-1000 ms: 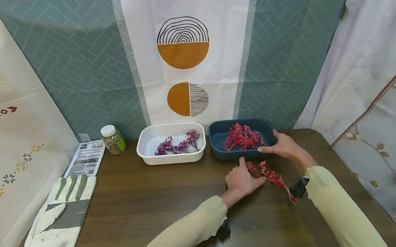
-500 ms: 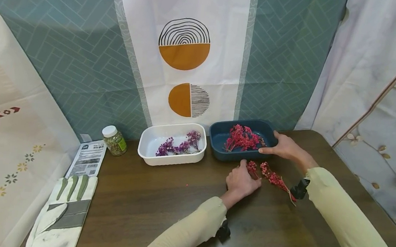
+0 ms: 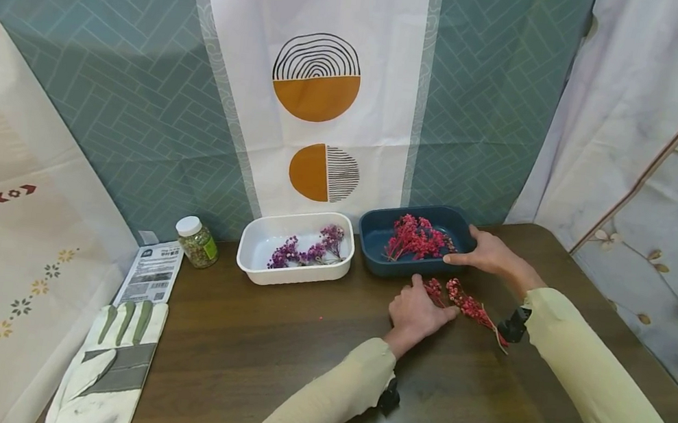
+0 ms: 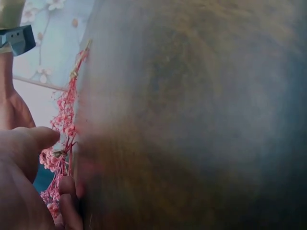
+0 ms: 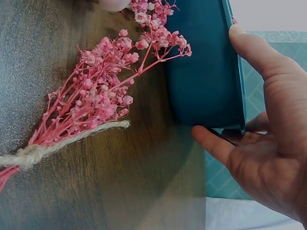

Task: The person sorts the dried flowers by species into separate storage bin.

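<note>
My right hand [image 3: 489, 255] holds the right end of a dark blue plastic tub [image 3: 389, 266]. In the right wrist view, its thumb rests on the rim and its fingers lie against the outside. Red-pink dried flowers [image 3: 413, 236] are inside the tub. Just in front, my left hand [image 3: 418, 311] is low over the table beside a small pink flower sprig [image 3: 435, 289], thumb and fingers spread apart around it. A larger pink bunch [image 5: 96, 91], tied with twine, lies to the right, near the left thumb. Part of the sprig is hidden behind the left hand.
Left of the tub stands a white tub [image 3: 291, 277] with purple dried flowers [image 3: 310, 253]. Farther left are a white-lidded jar [image 3: 197, 243], a printed packet [image 3: 149, 271] and a white-grey work glove [image 3: 112, 367]. Fabric hangs behind the brown table [image 3: 223, 365].
Between the middle frame and now, my left thumb has swung outward to the right, away from the fingers. The right hand keeps its hold on the tub, which stays in place.
</note>
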A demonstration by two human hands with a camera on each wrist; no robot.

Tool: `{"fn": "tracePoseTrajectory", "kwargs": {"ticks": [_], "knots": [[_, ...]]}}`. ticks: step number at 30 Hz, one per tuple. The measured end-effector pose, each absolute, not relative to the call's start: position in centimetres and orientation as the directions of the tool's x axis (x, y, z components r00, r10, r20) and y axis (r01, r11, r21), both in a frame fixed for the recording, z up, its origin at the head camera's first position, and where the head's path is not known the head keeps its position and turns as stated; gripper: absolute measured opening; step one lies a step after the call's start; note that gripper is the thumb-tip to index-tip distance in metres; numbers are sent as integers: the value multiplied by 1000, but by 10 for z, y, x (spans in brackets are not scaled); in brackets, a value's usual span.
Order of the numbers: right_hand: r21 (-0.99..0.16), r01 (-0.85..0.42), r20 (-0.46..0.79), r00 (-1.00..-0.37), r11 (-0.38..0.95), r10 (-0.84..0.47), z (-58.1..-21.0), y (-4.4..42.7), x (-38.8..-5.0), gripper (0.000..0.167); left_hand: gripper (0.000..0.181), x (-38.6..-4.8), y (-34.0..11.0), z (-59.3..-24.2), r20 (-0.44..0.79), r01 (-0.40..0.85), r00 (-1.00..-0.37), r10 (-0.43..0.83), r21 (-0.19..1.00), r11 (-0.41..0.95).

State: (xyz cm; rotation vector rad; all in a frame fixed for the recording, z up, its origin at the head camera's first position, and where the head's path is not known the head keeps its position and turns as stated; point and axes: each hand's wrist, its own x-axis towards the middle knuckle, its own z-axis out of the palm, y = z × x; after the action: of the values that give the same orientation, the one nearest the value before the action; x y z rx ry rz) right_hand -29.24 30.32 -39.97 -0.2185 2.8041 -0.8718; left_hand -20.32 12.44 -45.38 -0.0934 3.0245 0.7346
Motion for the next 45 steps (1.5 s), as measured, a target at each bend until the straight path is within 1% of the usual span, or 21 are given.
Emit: {"fn": "tracePoseTrajectory", "kwargs": {"ticks": [3, 6, 16, 23, 26, 30, 34, 38, 42, 45], "knots": [[-570, -84, -142, -970, 817, -199, -400, 303, -293, 116, 85, -204, 125, -456, -37, -63, -998, -51, 446, 893], [-567, -84, -144, -969, 819, -199, -400, 303, -292, 118, 78, -204, 123, -456, -37, -48, -999, -35, 460, 886], [-562, -83, -145, -970, 823, -197, -400, 305, -291, 119, 69, -199, 106, -457, 54, 70, -997, 47, 590, 804], [-576, -73, -147, -971, 815, -191, -402, 307, -291, 124, 69, -193, 94, -457, 102, 179, -983, 150, 676, 714], [-577, -77, -141, -971, 813, -192, -403, 307, -292, 122, 70, -191, 88, -456, 116, 221, -973, 198, 705, 674], [-574, -80, -142, -970, 815, -196, -403, 306, -294, 119, 70, -190, 81, -454, 117, 241, -966, 231, 735, 634], [-572, -73, -152, -969, 817, -193, -402, 306, -293, 120, 71, -189, 76, -447, 140, 275, -956, 259, 739, 615], [-569, -74, -154, -969, 819, -195, -401, 305, -293, 121, 73, -192, 71, -433, 199, 352, -930, 308, 721, 597], [-563, -78, -155, -968, 823, -198, -401, 304, -294, 121, 73, -201, 66, -416, 254, 419, -904, 345, 690, 590], [-563, -90, -147, -967, 822, -207, -401, 304, -294, 120, 73, -213, 62, -404, 291, 449, -892, 346, 653, 610]]}}
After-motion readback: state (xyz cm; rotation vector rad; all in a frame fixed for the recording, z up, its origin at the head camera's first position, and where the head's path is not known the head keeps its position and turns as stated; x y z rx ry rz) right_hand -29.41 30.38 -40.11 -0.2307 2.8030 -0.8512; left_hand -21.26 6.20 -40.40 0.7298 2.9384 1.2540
